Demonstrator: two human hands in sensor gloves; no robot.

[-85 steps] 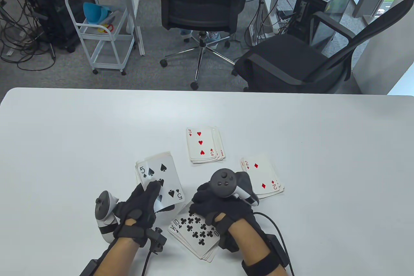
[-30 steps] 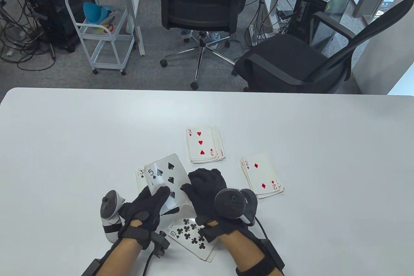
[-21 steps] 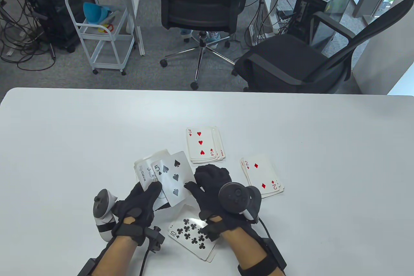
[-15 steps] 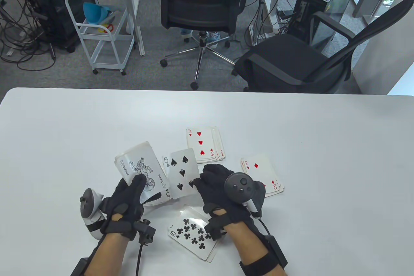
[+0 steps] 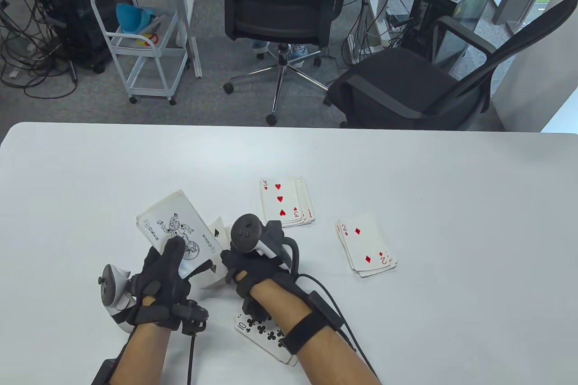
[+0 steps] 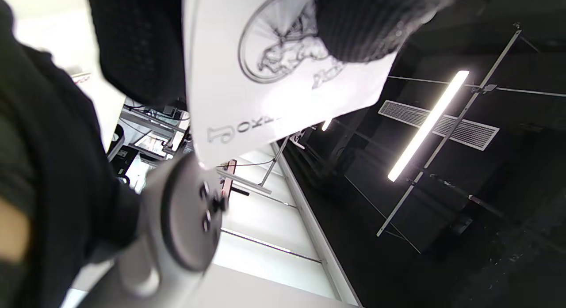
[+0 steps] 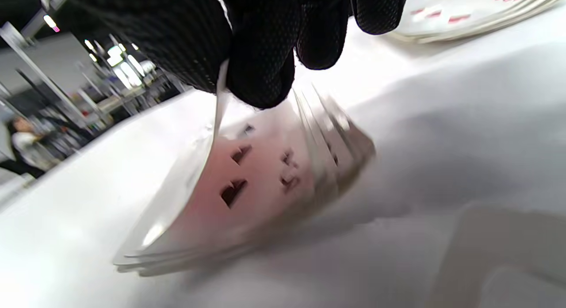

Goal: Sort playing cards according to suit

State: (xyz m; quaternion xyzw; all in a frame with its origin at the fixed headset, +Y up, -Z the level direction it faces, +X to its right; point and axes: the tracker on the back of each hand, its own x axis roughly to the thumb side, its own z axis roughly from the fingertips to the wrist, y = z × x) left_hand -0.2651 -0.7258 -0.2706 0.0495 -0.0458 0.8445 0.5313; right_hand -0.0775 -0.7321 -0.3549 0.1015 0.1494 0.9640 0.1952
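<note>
Hearts pile [image 5: 285,202] behind; diamonds pile [image 5: 368,250] right; clubs pile [image 5: 266,334] nearest.

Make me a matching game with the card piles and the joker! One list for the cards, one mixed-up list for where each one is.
Cards:
1. joker card
2. hearts pile
3. diamonds pile
4. clubs pile

Places:
A. on the table, partly under the right forearm
B. held up in the left hand
C. on the table, farthest to the right
D. on the table, farthest from the person

Pairs: 1-B, 2-D, 3-C, 4-A
</note>
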